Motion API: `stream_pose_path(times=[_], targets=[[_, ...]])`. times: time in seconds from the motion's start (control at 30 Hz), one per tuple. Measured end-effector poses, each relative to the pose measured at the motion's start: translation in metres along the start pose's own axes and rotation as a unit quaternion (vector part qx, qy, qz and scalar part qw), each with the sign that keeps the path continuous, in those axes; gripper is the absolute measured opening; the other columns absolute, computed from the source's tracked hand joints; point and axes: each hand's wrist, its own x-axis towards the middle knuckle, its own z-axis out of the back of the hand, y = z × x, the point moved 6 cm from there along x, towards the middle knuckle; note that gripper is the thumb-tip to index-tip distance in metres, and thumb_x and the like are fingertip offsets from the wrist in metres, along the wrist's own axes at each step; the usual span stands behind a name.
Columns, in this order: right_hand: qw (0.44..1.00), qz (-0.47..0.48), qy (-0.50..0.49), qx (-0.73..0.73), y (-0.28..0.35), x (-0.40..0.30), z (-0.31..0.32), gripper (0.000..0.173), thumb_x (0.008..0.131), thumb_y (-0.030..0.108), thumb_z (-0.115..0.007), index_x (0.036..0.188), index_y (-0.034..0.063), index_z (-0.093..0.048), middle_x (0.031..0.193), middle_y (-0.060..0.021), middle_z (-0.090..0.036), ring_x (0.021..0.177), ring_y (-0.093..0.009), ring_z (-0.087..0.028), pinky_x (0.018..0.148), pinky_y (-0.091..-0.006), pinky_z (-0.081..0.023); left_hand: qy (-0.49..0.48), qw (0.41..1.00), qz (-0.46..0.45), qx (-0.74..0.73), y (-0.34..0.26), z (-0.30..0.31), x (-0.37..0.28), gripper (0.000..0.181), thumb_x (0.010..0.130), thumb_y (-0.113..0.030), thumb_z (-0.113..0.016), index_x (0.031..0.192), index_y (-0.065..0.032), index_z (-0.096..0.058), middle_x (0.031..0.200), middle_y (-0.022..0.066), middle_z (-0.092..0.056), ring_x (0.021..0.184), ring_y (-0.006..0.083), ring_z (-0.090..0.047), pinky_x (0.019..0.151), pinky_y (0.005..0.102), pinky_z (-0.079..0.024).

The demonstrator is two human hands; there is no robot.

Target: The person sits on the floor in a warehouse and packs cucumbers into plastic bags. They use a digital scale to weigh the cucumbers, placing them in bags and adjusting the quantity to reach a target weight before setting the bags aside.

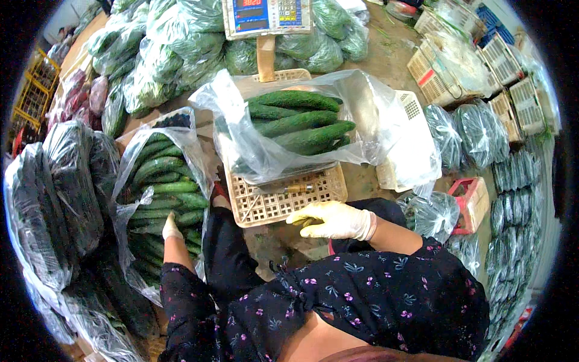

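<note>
In the head view, my left hand (pixel 172 230), in a pale glove, reaches into an open, clear-lined container of cucumbers (pixel 168 203) at my left. It touches the cucumbers, and its fingers are partly hidden. My right hand (pixel 337 220), in a cream glove, hovers by the near edge of an upturned beige plastic crate (pixel 258 208). Nothing is in it, and its thumb stands apart from its fingers. Beyond that crate, several dark green cucumbers (pixel 301 120) lie in an open clear plastic bag (pixel 368 97). A small tool with a yellowish handle (pixel 296 188) rests in front of the bag.
A digital scale's display head (pixel 268 18) rises on a post behind the bag. Bagged green vegetables (pixel 181 50) are heaped behind. Filled dark bags (pixel 68 194) crowd the left. At right are a white crate (pixel 402 158), a red stool (pixel 468 206) and rows of packed bags (pixel 513 208).
</note>
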Motion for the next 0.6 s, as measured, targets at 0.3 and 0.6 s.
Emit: stream_pose_path(times=[0.3,0.6], targets=[[0.996,0.009,0.008,0.094,0.003,-0.001,0.004,0.036,0.091,0.023,-0.062,0.123,0.0075,-0.06,0.116,-0.0088,-0.065,0.108,-0.018,-0.06,0.098,-0.0303,-0.044,0.134,0.972,-0.038,-0.189,-0.045,0.0,-0.14,0.033,0.073,-0.043,-0.055,0.092,-0.017,-0.062,0.092,0.0038,-0.066,0.082,0.0255,-0.061,0.064,0.0414,-0.046],[0.978,0.081,0.001,0.192,0.052,0.057,-0.016,0.069,0.081,0.024,-0.073,0.14,0.0047,-0.042,0.138,-0.0112,-0.049,0.129,-0.022,-0.046,0.108,-0.0359,-0.035,0.314,0.918,-0.196,-0.143,-0.073,-0.078,-0.325,0.032,0.085,-0.026,-0.056,0.101,0.0002,-0.063,0.093,0.0128,-0.065,0.086,0.0217,-0.062,0.085,0.0363,-0.048]])
